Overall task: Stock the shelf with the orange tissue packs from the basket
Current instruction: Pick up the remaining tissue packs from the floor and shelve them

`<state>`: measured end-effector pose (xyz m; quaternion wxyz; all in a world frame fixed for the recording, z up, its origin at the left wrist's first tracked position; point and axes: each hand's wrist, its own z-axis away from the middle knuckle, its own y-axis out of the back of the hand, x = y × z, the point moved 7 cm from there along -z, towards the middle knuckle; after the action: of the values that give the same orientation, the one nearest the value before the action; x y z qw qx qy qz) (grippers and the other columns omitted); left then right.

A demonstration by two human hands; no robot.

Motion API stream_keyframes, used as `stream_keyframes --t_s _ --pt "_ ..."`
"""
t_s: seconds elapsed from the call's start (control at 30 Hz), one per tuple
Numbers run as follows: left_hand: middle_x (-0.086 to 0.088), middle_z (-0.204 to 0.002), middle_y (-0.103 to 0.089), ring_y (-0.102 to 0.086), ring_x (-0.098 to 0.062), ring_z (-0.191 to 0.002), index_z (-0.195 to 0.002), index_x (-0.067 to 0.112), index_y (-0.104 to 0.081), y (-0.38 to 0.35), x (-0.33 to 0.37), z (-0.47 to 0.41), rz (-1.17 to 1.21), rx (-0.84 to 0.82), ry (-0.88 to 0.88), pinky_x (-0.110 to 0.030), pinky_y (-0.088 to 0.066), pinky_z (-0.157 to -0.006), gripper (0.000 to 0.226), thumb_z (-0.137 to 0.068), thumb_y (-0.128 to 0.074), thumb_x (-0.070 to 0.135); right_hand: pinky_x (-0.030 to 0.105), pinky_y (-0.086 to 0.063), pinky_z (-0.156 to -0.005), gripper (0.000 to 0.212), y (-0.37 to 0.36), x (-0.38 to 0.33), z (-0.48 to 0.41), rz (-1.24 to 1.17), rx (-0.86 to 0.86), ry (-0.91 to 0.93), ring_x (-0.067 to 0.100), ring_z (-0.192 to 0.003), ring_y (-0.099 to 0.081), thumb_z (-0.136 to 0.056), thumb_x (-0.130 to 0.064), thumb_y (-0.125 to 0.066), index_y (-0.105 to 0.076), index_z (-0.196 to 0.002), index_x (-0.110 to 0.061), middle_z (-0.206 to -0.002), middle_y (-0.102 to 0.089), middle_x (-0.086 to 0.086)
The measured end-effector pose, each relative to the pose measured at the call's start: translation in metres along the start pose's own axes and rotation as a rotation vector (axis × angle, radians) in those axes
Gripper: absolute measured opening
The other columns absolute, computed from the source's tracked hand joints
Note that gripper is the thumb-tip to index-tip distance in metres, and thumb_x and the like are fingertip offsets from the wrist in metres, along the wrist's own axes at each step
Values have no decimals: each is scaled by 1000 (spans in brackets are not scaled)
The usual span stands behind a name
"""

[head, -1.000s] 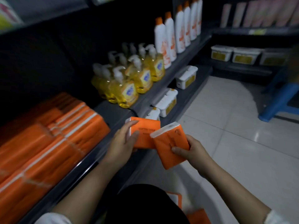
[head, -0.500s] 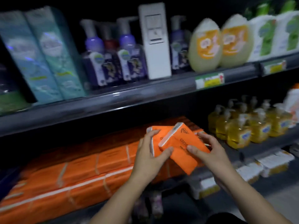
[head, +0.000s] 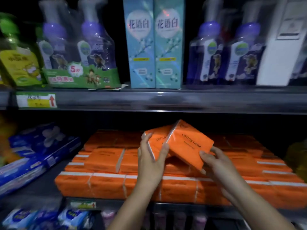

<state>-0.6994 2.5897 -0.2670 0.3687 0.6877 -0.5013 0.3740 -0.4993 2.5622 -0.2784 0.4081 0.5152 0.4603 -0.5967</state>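
Head view: a second ago both hands were held low at the end of the aisle, each with a pack. Now they are raised in front of the middle shelf [head: 166, 205], right over the stack of orange packs [head: 103, 163] already lying there. In my judgement the carry is done and only the setting down is left. The basket is not in view, so I cannot tell how many packs remain.

The left hand [head: 150, 161] grips the left tissue pack [head: 157, 141] by its near end, thumb across the front and fingers [head: 146, 136] curled round the left edge. The right hand [head: 217, 165] grips the right tissue pack [head: 189, 145] at its lower right corner, thumb on the printed face and the other fingers behind. Both packs are tilted and touch, the right one overlapping the left. They sit just above the top layer of the stack, not yet resting on it. Both forearms reach up and forward from below the shelf edge.
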Motion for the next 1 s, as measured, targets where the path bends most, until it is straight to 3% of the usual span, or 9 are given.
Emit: stream_keyframes --t_s 0.13,0.2,0.37,0.5,0.67,0.8,0.87,0.93,1.0 --pt "-2 -146 -31 -24 -18 -140 -137 18 -35 54 -26 -16 -85 280 5 -5 -13 -98 50 -92 -55 11 34 -53 -57 25 -20 9 -21 81 21 -26 17 -60 -62 -90 -17 -58 -52 -114 -17 -87 -65 7" --pt "-9 -149 -29 -22 -19 -141 -139 11 -33 81 -37 -20 -59 419 24 -4 -13 -101 51 -92 -53 6 39 -54 -63 27 -31 15 -31 182 39 -33 24 -71 -62 -89 -19 -59 -51 -115 -20 -89 -65 5" --pt "-2 -154 -22 -18 -7 -140 -144 18 -23 129 -59 -21 -6 650 75 -24 -17 -113 55 -95 -49 15 27 -52 -53 15 -82 23 -59 274 -45 -18 15 -66 -58 -90 -10 -57 -56 -104 -12 -78 -61 2" --pt "3 -154 -19 -17 -7 -140 -144 22 -22 149 -74 -28 51 701 136 -20 -19 -108 54 -97 -47 21 34 -52 -60 4 -132 29 -77 290 -143 -82 20 -65 -57 -87 -10 -59 -62 -89 -11 -76 -61 10" --pt "1 -154 -20 -22 -13 -140 -143 24 -23 170 -81 -29 97 786 174 -22 -24 -107 52 -97 -47 22 24 -48 -52 16 -174 42 -90 341 -188 -131 14 -53 -51 -89 -14 -59 -60 -73 -11 -63 -55 8" --pt "4 -153 -22 -23 -12 -140 -143 30 -23 174 -78 -31 111 766 171 -29 -27 -111 53 -97 -48 25 33 -50 -65 27 -196 45 -96 401 -222 -112 19 -54 -49 -91 -17 -56 -55 -66 -9 -59 -52 10" --pt "9 -152 -25 -27 -12 -139 -137 48 -27 176 -80 -34 130 730 161 -38 -30 -112 52 -94 -52 33 40 -52 -78 32 -199 44 -101 465 -206 -68 23 -59 -51 -91 -22 -56 -54 -61 -10 -57 -52 10" --pt "14 -149 -29 -31 -12 -138 -121 66 -32 175 -85 -36 183 681 175 -47 -36 -107 47 -85 -56 46 46 -52 -87 27 -200 41 -103 567 -207 -8 29 -74 -60 -90 -29 -57 -60 -70 -11 -70 -61 12" --pt "23 -145 -31 -30 -7 -137 -121 64 -36 169 -84 -38 219 604 182 -48 -38 -106 45 -86 -58 46 44 -48 -93 30 -195 36 -102 692 -176 70 33 -99 -61 -89 -38 -57 -67 -98 -11 -101 -67 13"
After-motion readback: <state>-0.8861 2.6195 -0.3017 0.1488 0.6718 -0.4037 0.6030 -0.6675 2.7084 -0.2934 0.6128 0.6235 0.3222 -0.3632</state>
